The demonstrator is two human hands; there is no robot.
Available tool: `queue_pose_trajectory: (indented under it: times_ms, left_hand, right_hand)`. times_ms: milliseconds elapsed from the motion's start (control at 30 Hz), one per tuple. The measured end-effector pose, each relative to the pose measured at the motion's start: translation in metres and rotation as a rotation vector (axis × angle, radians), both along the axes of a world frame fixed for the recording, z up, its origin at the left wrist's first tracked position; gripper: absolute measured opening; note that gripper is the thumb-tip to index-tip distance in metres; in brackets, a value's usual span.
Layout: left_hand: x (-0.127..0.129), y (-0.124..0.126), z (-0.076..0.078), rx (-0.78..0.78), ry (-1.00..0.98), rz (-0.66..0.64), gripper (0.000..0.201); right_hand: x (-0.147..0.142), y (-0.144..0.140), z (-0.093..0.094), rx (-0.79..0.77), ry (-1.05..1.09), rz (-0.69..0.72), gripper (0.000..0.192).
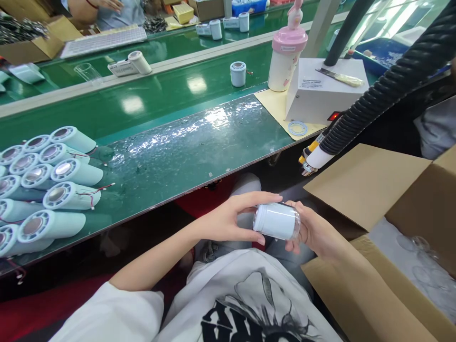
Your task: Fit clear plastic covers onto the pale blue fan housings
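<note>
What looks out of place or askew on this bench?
Little stands out. A lone pale ring lies loose on the yellow mat beside the white box. Both hands, left hand and right hand, hold a white cylinder over the lap.

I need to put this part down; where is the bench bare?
Bare: the shiny mat between the cylinder stack and the white box. Crowded: the left end with the stack, and the right end around the box and pink bottle.

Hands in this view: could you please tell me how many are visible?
3: left hand and right hand holding the white cylinder over the lap; a co-worker's hand at the top edge, left. Others may be hidden.
</note>
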State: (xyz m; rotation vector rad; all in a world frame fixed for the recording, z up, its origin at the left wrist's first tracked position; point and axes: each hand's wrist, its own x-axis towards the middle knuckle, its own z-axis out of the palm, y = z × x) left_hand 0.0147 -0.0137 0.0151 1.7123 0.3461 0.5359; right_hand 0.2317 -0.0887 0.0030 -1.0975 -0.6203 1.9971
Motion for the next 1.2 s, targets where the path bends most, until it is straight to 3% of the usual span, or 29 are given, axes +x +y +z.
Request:
queue_pose_trajectory:
  times_ms: [200, 367, 567, 633, 733, 833, 900, 933, 1100, 1200]
  left_hand:
    - [-0.001, 0.001, -0.003, -0.038, -0.035, -0.014, 0.082]
    - [0.001, -0.001, -0.005, -0.038, -0.055, 0.007, 0.079]
    - [0.003, -0.006, -0.001, -0.123, 0.03, 0.066, 0.07]
    - [0.003, -0.007, 0.001, -0.175, 0.067, 0.105, 0.07]
    - [0.003, -0.01, 0.004, -0.307, 0.103, 0.143, 0.07]
    - [0.003, -0.011, 0.005, -0.444, 0.102, 0.141, 0.07]
    - [0.003, -0.01, 0.006, -0.489, 0.109, 0.117, 0.07]
    - [0.002, -0.01, 0.006, -0.487, 0.112, 0.098, 0.071]
    - [-0.001, -0.006, 0.009, -0.33, 0.047, 0.029, 0.075]
    - [-0.002, -0.006, 0.008, -0.396, 0.025, 0.003, 0.07]
  right_hand:
    - [0.0, 0.001, 0.001, -0.148, 0.102, 0.105, 0.056]
    - [-0.002, 0.003, 0.008, -0.278, 0.127, 0.161, 0.077]
    - [-0.001, -0.001, 0.008, -0.257, 0.04, 0.254, 0.074]
    - [0.001, -0.005, 0.003, -0.124, -0.101, 0.222, 0.061]
    - [0.005, -0.011, -0.003, 0.301, -0.457, -0.008, 0.018]
    - [0.009, -0.016, -0.006, 0.846, -0.7, -0.089, 0.045]
    - [0.011, -0.018, -0.006, 1.001, -0.715, -0.018, 0.053]
    - [0.011, -0.018, -0.006, 0.966, -0.681, 0.013, 0.054]
    - [0.011, -0.018, -0.002, 0.463, -0.241, 0.029, 0.05]
    - [0.013, -0.018, 0.0, 0.398, -0.258, 0.02, 0.047]
